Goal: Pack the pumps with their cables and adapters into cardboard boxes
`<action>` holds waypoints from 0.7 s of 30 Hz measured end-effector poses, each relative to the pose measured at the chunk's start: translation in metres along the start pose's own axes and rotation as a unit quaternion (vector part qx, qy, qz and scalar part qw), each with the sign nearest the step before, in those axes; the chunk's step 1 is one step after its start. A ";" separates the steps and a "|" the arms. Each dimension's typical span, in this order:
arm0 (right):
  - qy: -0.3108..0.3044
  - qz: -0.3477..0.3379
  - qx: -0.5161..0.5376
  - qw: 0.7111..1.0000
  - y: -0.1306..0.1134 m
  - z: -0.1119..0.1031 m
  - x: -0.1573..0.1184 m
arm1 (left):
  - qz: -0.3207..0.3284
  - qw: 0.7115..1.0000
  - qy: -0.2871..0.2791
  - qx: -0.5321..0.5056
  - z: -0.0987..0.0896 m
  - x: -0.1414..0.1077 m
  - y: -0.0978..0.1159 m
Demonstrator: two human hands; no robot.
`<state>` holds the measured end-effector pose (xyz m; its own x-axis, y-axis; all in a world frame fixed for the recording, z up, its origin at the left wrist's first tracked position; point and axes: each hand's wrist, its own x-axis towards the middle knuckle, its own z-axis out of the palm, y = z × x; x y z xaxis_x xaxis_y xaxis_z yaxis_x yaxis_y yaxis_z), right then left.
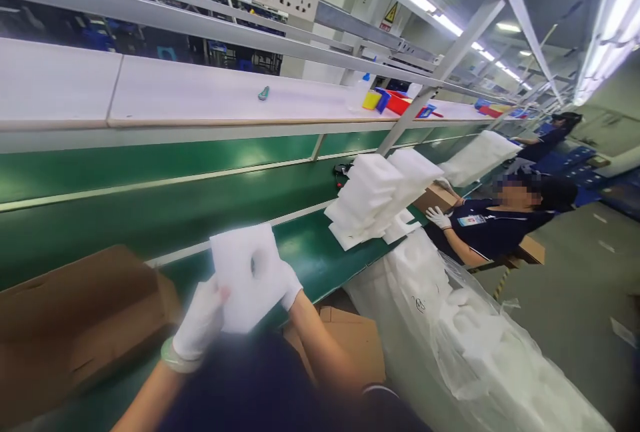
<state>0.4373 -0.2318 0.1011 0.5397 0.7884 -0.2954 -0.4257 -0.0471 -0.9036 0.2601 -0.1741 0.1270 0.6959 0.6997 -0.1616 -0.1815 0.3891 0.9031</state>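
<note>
A white foam sheet [235, 285] with an oval hole in its middle is held up in front of me above the green belt. My left hand [203, 315], in a white glove with a green bangle at the wrist, grips its lower left edge. On the opposite edge my gloved right hand [290, 285] closes on the foam; most of its fingers are hidden behind the sheet. To the left lies a brown cardboard box [75, 325]. Another cardboard box [350, 345] is below my right forearm.
Stacked white foam pieces [370, 199] stand on the green belt [315, 252] to the right. A big clear bag of foam [465, 332] leans beside it. A gloved co-worker [495, 219] handles a small carton [434, 197]. A white shelf [200, 89] runs above.
</note>
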 end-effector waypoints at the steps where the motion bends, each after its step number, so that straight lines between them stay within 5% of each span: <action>1: 0.027 -0.019 0.000 0.999 -0.003 -0.005 0.004 | 0.020 0.999 0.006 0.045 -0.003 -0.001 -0.001; 3: 0.064 -0.052 0.003 0.997 -0.012 -0.016 0.008 | 0.056 0.985 0.034 0.158 -0.007 -0.001 -0.008; 6: 0.007 -0.010 -0.042 0.999 -0.027 -0.024 0.005 | 0.116 0.929 0.066 0.344 -0.010 0.000 -0.025; 11: -0.103 -0.007 -0.166 0.981 -0.030 -0.027 -0.004 | 0.200 0.799 -0.080 0.562 -0.009 0.012 -0.051; 14: -0.134 -0.002 -0.223 0.966 -0.017 -0.049 0.002 | 0.215 0.716 -0.126 0.653 -0.028 0.019 -0.060; 17: -0.092 0.020 -0.257 0.962 0.009 -0.088 0.019 | 0.200 0.653 -0.053 0.729 -0.063 0.010 -0.062; 21: -0.004 0.083 -0.244 0.966 0.049 -0.140 0.037 | 0.137 0.585 0.168 0.782 -0.123 -0.023 -0.057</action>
<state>0.5384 -0.2910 0.0025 0.4864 0.7504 -0.4477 -0.1106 -0.4553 -0.8834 0.1688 -0.1385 0.0304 0.5661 0.7878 0.2427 0.7857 -0.6047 0.1305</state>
